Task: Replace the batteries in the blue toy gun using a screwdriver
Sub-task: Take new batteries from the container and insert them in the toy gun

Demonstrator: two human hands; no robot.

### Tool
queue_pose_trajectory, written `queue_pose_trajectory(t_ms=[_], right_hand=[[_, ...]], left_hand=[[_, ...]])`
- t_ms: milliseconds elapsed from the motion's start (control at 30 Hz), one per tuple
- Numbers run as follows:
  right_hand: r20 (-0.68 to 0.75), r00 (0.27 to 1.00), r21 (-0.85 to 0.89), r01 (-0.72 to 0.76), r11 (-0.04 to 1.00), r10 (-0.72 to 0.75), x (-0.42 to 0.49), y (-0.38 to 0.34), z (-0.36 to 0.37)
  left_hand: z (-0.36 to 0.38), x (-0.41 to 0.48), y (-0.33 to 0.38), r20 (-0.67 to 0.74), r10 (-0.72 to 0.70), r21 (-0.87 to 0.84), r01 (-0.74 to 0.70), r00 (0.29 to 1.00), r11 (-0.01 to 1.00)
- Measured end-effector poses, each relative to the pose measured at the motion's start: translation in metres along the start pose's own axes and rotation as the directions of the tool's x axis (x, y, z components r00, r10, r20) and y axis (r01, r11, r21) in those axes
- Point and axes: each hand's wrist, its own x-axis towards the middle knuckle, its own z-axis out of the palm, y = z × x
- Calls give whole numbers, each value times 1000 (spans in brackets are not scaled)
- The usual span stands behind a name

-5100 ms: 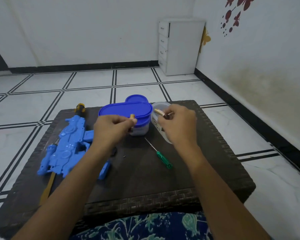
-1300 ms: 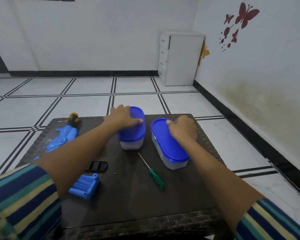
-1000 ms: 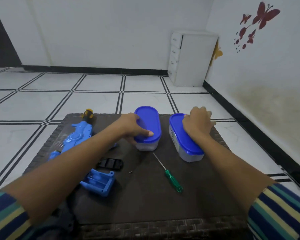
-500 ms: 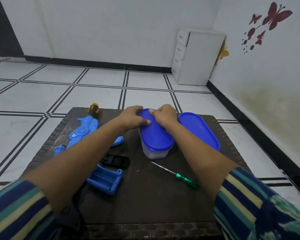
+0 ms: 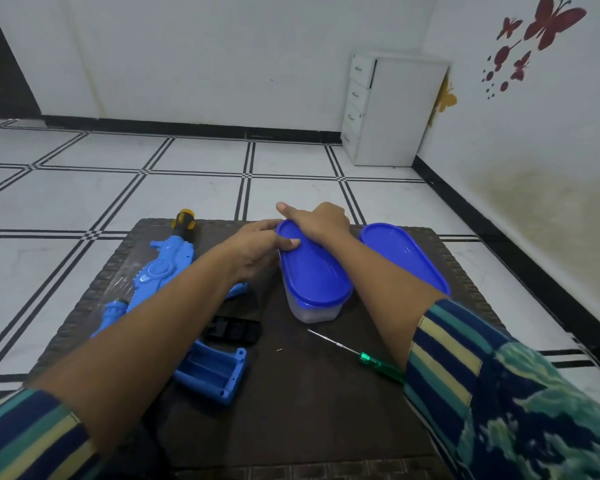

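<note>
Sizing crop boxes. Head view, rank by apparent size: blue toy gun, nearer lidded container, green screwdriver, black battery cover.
Largest first:
blue toy gun (left arm hides part)
nearer lidded container
green screwdriver and black battery cover: unsure, long thin versus short wide

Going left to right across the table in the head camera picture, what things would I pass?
Toy gun → middle tub → right tub.

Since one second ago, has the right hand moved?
Yes. The right hand went left: off the right box and onto the lid of the left box, nearer the toy gun.
</note>
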Motion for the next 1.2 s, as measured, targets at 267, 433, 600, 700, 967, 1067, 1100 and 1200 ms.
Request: queue_pose_trajectory(t_ms=[267,433,600,700,967,1067,1100,1200], right_hand=[[-58,997,110,-52,993,59,0,-7,-2],[-210,977,311,32,950,36,-9,-17,-20],[-281,960,560,167,811,-3,-30,-24,-67],[-279,960,709,221,669,-22,-47,-14,-90],[-261,951,952,224,209,168,-99,29,-113],[-89,986,920,26,390,144,-116,48,-134],[-2,991,910,-54,411,135,-118,58,-142],[60,982,851,-144,505,179,-124,94,-153]], left_hand=[[-8,13,-1,-82,-85,-100,77,993,992],[-4,19,-8,-124,-34,21,37,992,999],[-3,23,-11,-282,208,479,-50,936,876],[15,-1,6,-336,440,607,-166,833,778],[64,-99,-20,331,709,669,-685,623,289],[71,-92,-18,219,800,717,-648,558,256],[72,-87,-14,249,810,725,-656,532,208],[79,-63,-9,445,680,806,-592,583,-20]])
